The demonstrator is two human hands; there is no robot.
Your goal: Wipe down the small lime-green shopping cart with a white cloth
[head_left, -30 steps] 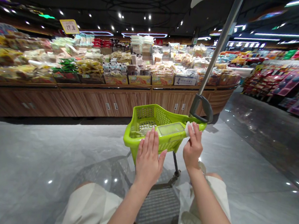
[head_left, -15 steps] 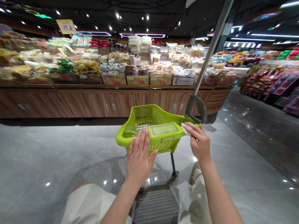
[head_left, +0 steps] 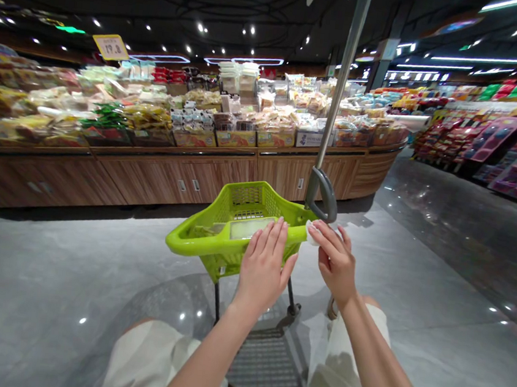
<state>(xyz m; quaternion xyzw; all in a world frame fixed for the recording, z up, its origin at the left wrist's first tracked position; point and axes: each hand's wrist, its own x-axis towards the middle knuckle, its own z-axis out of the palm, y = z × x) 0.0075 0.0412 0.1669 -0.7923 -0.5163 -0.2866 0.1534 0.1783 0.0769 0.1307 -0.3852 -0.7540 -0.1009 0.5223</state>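
left hand point(head_left: 264, 267) open and flat, a wide grip holding nothing, palm down with the fingertips over the near rim of a lime-green plastic basket point(head_left: 228, 258), just beside a flat clear-wrapped pack point(head_left: 248, 228) lying inside. right hand point(head_left: 334, 266) in a narrow grip, thumb and fingertips pinched on a small white piece point(head_left: 313, 234) at the basket's right rim; tissue or packaging, too small to tell.

for good handling: light, even pressure from the flat palm to keep the basket from tilting, and a pinch from the fingertips alone so that the small piece cannot slip.

in the basket, the pack and a pale sliver of something at the left end, unclear. below, a grey mesh tray point(head_left: 263, 366) on the cart, above cream shorts point(head_left: 162, 362). beside the basket, a metal pole point(head_left: 338, 91) with a curved grey handle point(head_left: 324, 203). ahead, a wooden-fronted table point(head_left: 186, 177) with bagged snacks point(head_left: 149, 117) in cardboard trays point(head_left: 236, 139), under a yellow price sign point(head_left: 110, 47).
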